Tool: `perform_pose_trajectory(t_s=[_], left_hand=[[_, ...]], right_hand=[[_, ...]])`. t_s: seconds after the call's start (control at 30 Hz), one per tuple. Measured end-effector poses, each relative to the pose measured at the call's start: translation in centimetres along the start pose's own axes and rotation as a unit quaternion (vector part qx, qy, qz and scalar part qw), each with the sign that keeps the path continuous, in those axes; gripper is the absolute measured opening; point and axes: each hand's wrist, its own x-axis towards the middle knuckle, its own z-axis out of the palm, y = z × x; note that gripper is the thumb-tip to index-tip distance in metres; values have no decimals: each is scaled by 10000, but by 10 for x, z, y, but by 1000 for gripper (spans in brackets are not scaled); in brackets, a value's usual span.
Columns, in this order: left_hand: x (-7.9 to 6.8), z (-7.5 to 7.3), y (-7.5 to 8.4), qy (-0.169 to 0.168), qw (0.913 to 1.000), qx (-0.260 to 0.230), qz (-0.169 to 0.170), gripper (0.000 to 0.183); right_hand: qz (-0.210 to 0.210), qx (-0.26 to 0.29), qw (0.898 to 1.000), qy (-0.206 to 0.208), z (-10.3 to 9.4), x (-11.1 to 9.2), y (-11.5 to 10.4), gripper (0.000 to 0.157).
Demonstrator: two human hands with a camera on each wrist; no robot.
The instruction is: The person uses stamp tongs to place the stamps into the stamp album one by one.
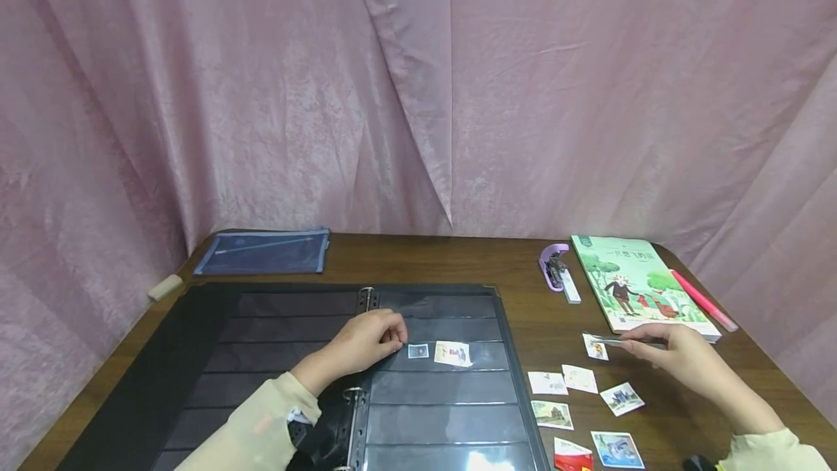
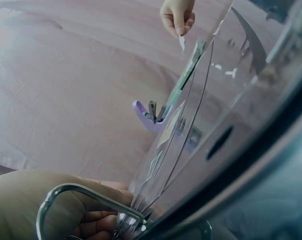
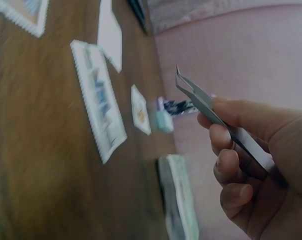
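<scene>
My right hand (image 1: 673, 355) holds metal tweezers (image 3: 203, 102) between thumb and fingers. In the right wrist view their bent tips stand slightly apart, with nothing between them. Beyond them, a small stamp (image 3: 140, 111) with an orange motif lies on the table; the head view shows the tips over that stamp (image 1: 596, 348). My left hand (image 1: 373, 340) is at the black stamp album (image 1: 445, 387), its curled fingers pinching the inner end of a clear strip. In that row sit a small blue stamp (image 1: 418, 351) and a larger pale stamp (image 1: 453, 354).
Several loose stamps (image 1: 551, 414) lie right of the album. Behind them are a purple stapler (image 1: 554, 267), a green book (image 1: 637, 282) and a red pen (image 1: 702, 300). A blue zip pouch (image 1: 261, 251) lies at the back left. Metal rings (image 1: 356, 413) rise along the album's spine.
</scene>
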Motion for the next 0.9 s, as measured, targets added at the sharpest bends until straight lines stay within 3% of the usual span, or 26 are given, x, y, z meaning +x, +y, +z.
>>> perform_pose_trajectory(t_s=[0.2, 0.67, 0.9], left_hand=[[-1, 0, 1, 4, 10000, 0, -57, 11], [1, 0, 1, 13, 10000, -46, -34, 11], [0, 0, 1, -61, 9998, -21, -171, 11]], right_hand=[[381, 4, 9992, -116, 2, -2, 15, 29], [585, -298, 9978, 40, 3, -6, 29, 29], [451, -249, 9987, -39, 4, -5, 31, 24]])
